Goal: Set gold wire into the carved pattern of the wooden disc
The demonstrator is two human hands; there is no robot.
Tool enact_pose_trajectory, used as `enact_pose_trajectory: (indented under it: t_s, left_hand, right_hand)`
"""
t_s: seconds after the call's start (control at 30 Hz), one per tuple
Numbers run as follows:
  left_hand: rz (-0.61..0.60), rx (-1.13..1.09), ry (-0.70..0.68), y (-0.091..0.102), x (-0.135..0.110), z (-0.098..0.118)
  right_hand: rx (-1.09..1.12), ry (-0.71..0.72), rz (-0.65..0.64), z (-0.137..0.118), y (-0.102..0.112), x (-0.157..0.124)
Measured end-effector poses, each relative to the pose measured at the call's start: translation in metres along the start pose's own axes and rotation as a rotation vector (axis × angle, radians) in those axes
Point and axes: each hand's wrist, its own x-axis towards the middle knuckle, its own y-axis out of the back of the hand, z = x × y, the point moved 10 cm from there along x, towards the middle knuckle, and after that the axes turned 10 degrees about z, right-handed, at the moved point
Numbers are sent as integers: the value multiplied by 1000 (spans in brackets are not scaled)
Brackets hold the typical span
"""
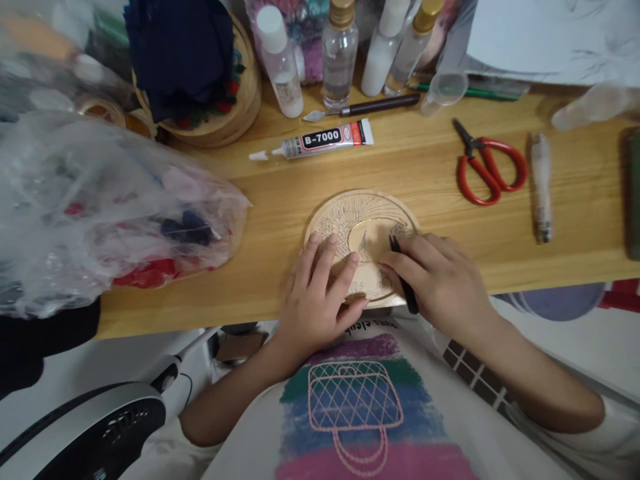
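A round wooden plaque [361,207] with fine dark line drawing lies at the table's front edge. A thin gold-coloured line curves along part of the drawing near its middle. My left hand [320,293] rests flat on the plaque's left side with its fingers spread. In my right hand [440,273] are black tweezers [409,293], pinched between thumb and fingers. The tweezer tips are at the plaque's right side, close to the gold line's end. I cannot make out whether they hold anything.
Behind the plaque lie a B-7000 glue tube [325,139] and a dark-handled knife [380,105]. Several bottles [340,60] stand at the back. Red-handled pliers [490,163] and a white pen-like tool [541,187] are at right. A plastic bag [115,213] fills the left.
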Motion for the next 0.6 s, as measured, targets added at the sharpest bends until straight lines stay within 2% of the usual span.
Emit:
enact_pose_trajectory:
  t_s: [0.33, 0.6]
  left_hand:
    - [-14, -25, 12, 0, 1, -1]
    - [-25, -38, -5, -1, 1, -4]
  right_hand:
    - [43, 180, -43, -4, 2, 8]
    - [22, 261, -92, -8, 3, 15]
